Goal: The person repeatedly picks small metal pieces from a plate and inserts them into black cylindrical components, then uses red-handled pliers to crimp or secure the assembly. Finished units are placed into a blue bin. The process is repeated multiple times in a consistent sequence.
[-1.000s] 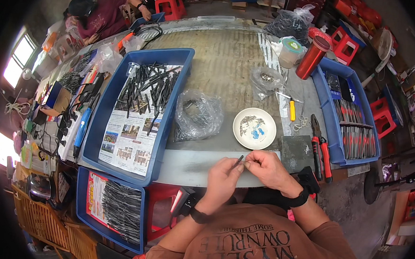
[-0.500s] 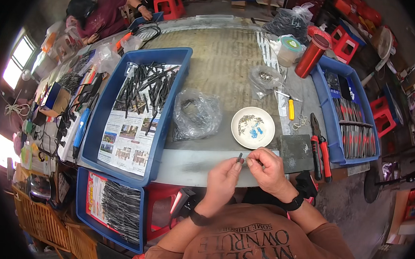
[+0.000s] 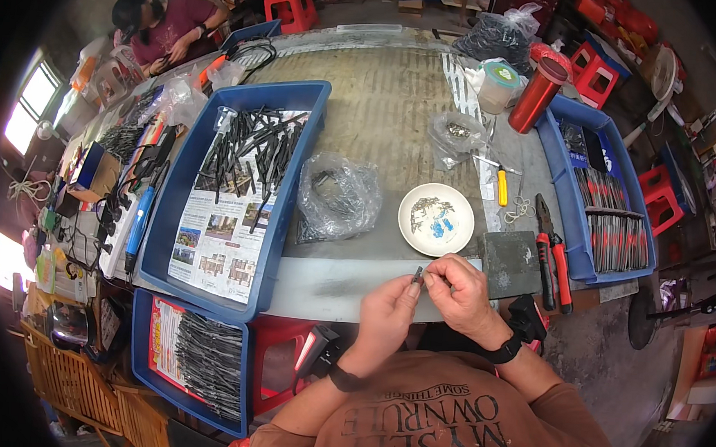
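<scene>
Close in front of my body, at the table's near edge, my left hand (image 3: 388, 309) pinches a short, thin dark piece (image 3: 417, 275), its tip poking up past the thumb. My right hand (image 3: 462, 297) is closed right beside it, thumb and forefinger pressed together near that tip; what they hold, if anything, is too small to make out. Just beyond my hands stands a round white dish (image 3: 407, 236) with small metal pins and blue bits in it. Left of the dish lies a clear plastic bag (image 3: 339, 198) of fine dark pieces.
A blue tray (image 3: 150, 239) with black strips on newspaper stands left; another blue tray (image 3: 245, 380) sits lower. At right are pliers (image 3: 546, 251), a yellow-handled screwdriver (image 3: 502, 188), a red flask (image 3: 538, 95) and a blue bin (image 3: 553, 182). A co-worker (image 3: 177, 28) is at the far left.
Both my hands have barely shifted, with the dark piece a touch farther right. The co-worker has raised their head and drawn an arm back from the far blue tray.
</scene>
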Available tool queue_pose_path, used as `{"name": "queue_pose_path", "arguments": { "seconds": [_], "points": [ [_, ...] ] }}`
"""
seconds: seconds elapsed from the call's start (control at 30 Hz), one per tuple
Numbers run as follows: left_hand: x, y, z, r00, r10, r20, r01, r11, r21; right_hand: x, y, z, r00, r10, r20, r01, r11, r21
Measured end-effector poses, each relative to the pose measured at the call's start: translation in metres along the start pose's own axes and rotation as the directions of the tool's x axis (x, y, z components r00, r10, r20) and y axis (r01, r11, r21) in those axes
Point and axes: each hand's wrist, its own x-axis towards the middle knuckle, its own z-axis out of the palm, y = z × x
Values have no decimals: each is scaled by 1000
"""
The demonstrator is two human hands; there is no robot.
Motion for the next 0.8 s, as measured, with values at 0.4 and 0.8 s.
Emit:
{"name": "queue_pose_path", "arguments": {
  "seconds": [0.4,0.8],
  "points": [
    [0,-3,2,983,169,-77,-147,963,227,-2,3,3,995,-96,-23,93,992,-89],
    [0,1,3,943,324,-81,-284,905,316,-6,2,4,994,112,-22,-110,991,72]
  ]
}}
